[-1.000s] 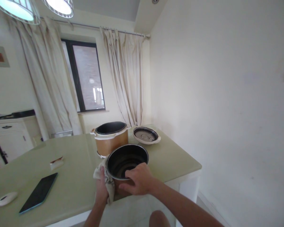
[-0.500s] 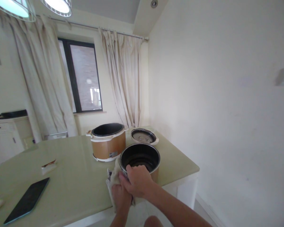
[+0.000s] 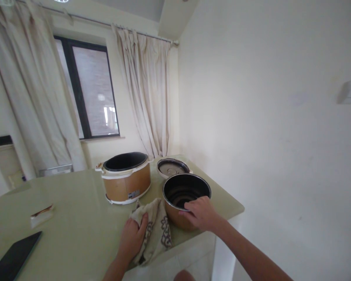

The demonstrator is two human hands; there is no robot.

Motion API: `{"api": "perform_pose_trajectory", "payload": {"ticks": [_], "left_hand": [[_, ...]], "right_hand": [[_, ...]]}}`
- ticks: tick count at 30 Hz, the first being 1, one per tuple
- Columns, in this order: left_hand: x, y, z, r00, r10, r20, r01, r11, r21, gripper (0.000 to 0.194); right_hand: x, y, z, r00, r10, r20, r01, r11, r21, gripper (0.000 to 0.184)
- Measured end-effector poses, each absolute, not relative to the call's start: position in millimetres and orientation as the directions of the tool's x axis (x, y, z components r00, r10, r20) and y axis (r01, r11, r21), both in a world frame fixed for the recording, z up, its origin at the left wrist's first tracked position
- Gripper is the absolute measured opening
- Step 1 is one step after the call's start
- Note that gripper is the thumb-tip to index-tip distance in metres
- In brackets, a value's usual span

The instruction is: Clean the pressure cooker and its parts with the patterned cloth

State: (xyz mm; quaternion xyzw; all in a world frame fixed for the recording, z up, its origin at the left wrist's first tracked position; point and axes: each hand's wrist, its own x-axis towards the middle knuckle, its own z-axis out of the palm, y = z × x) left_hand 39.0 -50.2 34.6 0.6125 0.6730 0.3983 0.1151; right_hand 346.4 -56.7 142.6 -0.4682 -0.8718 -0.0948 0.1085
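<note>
Pinching the near rim of the pot (image 3: pixel 175 214), the right hand (image 3: pixel 201 212) has its grip closed on that edge, with some fingertips just inside. The pot is black inside and tan outside, with a shiny ring around the top. It stands upright on the green counter (image 3: pixel 76 218), close to the front edge.

The left hand (image 3: pixel 133 236) has its grip closed on a cloth (image 3: pixel 155 230), with the thumb on top. The cloth is cream with dark curly shapes (they look a bit like flowers). It is bunched up on the counter, just to the left of the pot. I cannot tell if the two touch.

Behind the cloth sits a big tan cooker (image 3: pixel 127 181) with white trim and a dark, open top. It has a little label low on its front. Next to it, behind the pot, lies a round lid (image 3: pixel 172 167) with a white edge and a gray middle.

Far to the left, a flat black tablet (image 3: pixel 16 253) lies near a small white thing (image 3: pixel 41 216) with a brown top; what it is, I cannot tell. At the back are a window (image 3: pixel 93 89) and long pale curtains (image 3: pixel 149 86).
</note>
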Motion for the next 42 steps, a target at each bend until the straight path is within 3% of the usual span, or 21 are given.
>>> {"api": "perform_pose_trajectory", "payload": {"ticks": [9, 27, 37, 39, 42], "left_hand": [[36, -51, 34, -0.143, 0.943, 0.3, 0.726, -0.105, 0.679, 0.06], [43, -56, 34, -0.168, 0.927, 0.334, 0.713, -0.12, 0.691, 0.059], [42, -59, 38, -0.088, 0.928, 0.361, 0.699, -0.2, 0.687, 0.065], [41, -61, 39, -0.031, 0.935, 0.352, 0.716, -0.225, 0.661, 0.068], [43, -67, 44, 0.171, 0.934, 0.315, 0.781, -0.323, 0.535, 0.085]], "right_hand": [[343, -20, 145, -0.507, 0.811, 0.291, 0.859, 0.504, 0.091, 0.053], [336, 48, 154, -0.445, 0.852, 0.275, 0.895, 0.423, 0.14, 0.058], [327, 78, 153, -0.373, 0.877, 0.303, 0.928, 0.358, 0.107, 0.055], [326, 76, 154, -0.4, 0.851, 0.34, 0.913, 0.401, 0.072, 0.049], [319, 53, 144, -0.42, 0.722, 0.55, 0.839, 0.54, -0.068, 0.04]]}}
